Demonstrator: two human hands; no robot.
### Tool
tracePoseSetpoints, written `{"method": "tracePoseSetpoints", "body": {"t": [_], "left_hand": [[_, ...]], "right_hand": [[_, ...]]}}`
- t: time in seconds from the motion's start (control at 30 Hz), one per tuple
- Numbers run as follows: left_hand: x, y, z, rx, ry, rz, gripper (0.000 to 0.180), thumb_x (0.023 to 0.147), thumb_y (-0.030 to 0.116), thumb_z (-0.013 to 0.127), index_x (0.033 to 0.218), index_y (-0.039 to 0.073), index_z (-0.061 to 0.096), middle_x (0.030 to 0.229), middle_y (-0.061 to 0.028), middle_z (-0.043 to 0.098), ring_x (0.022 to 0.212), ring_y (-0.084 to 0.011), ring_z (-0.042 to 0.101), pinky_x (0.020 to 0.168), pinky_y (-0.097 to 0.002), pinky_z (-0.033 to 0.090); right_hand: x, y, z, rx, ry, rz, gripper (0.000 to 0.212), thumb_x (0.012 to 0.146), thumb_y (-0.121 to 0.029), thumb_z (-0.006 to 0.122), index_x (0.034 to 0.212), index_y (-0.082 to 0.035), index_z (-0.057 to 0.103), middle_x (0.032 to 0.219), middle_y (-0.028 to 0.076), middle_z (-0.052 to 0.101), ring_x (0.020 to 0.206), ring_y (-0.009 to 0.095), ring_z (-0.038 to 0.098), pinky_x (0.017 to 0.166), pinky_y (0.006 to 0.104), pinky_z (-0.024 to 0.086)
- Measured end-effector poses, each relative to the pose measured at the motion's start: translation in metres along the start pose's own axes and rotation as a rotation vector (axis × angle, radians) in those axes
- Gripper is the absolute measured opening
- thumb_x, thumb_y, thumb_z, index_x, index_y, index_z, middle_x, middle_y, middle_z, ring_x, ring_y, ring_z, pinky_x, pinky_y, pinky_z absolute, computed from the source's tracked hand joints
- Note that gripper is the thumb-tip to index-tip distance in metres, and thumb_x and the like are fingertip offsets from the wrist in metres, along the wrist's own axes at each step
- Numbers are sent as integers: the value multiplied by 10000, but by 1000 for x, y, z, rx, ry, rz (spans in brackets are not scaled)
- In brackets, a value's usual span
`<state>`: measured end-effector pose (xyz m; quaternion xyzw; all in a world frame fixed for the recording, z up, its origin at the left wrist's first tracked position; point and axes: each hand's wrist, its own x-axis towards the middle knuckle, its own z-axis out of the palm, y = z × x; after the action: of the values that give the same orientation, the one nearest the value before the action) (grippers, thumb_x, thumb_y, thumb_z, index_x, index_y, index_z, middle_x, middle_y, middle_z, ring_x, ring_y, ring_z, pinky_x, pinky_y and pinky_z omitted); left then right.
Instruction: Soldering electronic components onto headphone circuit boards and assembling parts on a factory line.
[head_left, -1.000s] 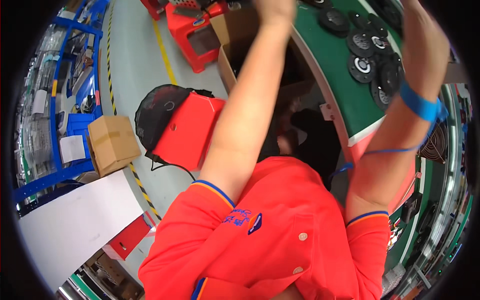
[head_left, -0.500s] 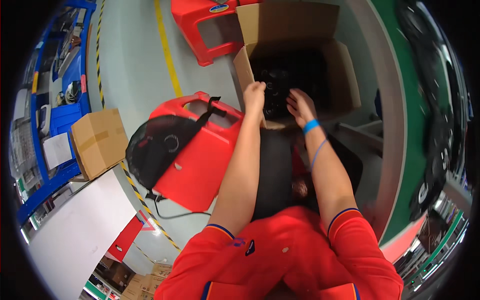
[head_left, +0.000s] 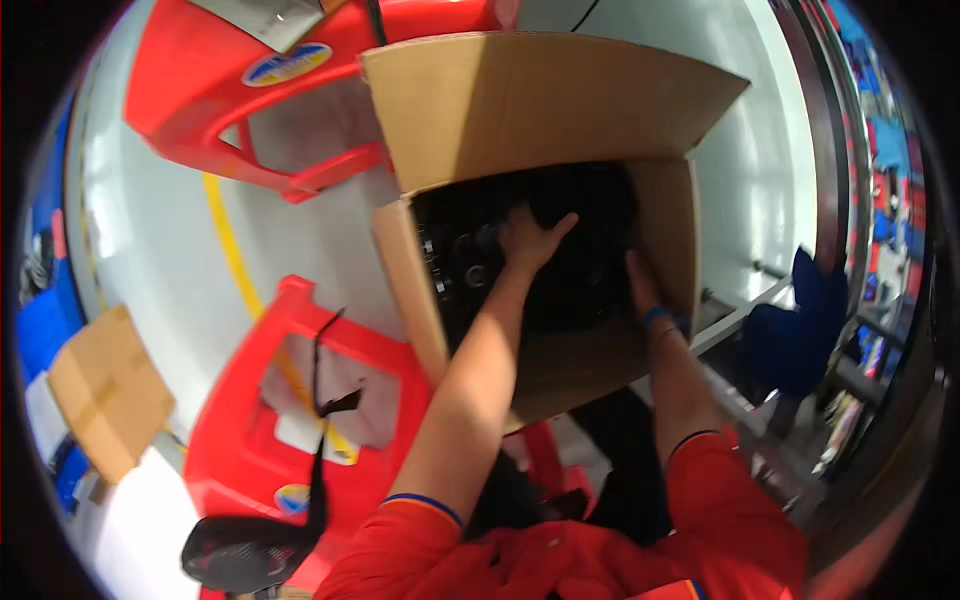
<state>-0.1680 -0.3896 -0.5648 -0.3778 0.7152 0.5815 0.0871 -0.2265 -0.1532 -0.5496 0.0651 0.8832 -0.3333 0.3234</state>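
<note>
A large cardboard box [head_left: 560, 100] stands in front of me with its flaps up. Dark black items [head_left: 475, 275] with round, shiny ring-like details fill it; their kind is too dark to make out. Over the middle of them, inside the box, is my left hand [head_left: 535, 242], thumb stretched apart and the other fingertips lost against the black. My right hand [head_left: 641, 283] reaches in along the right inner wall, its fingers straight and flat beside the black items. A blue band circles my right wrist. I see nothing held in either hand.
Left of the box is a red plastic stool [head_left: 230, 440] with a black strapped item [head_left: 245, 550] on it. Another red stool [head_left: 190, 110] stands farther off. A smaller closed carton [head_left: 112, 390] is at far left. Dark blue cloth [head_left: 795, 335] hangs at right near metal rails.
My view has moved closer to the box. Both hands have gone deeper inside, the left from the near left rim to the middle, the right to the right wall.
</note>
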Motion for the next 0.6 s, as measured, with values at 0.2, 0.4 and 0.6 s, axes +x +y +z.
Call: {"method": "tracePoseSetpoints", "body": {"t": [0.2,0.4,0.6], "left_hand": [[-12,42,58,322,-10,-48,1021,635,704,654,1367,43,392,1394,-259,293,1198,-490,359,941,-533,406],[-31,31,70,108,-26,-121,986,632,689,669,1380,111,389,1380,-270,306,1183,-498,375,932,-537,418],[-24,38,78,-168,-249,-64,1030,635,658,708,1412,90,341,1419,-322,235,1282,-470,331,1028,-468,366]], "right_hand": [[36,20,-33,112,-12,176,805,871,-630,442,1427,-63,313,1469,122,304,1352,289,269,1112,404,218],[57,54,-36,654,-260,396,854,823,-737,400,1420,-129,343,1432,73,373,1307,278,343,1071,427,295],[93,80,-46,465,-168,396,880,833,-724,389,1497,-223,100,1546,52,80,1393,284,160,1088,521,224]]}}
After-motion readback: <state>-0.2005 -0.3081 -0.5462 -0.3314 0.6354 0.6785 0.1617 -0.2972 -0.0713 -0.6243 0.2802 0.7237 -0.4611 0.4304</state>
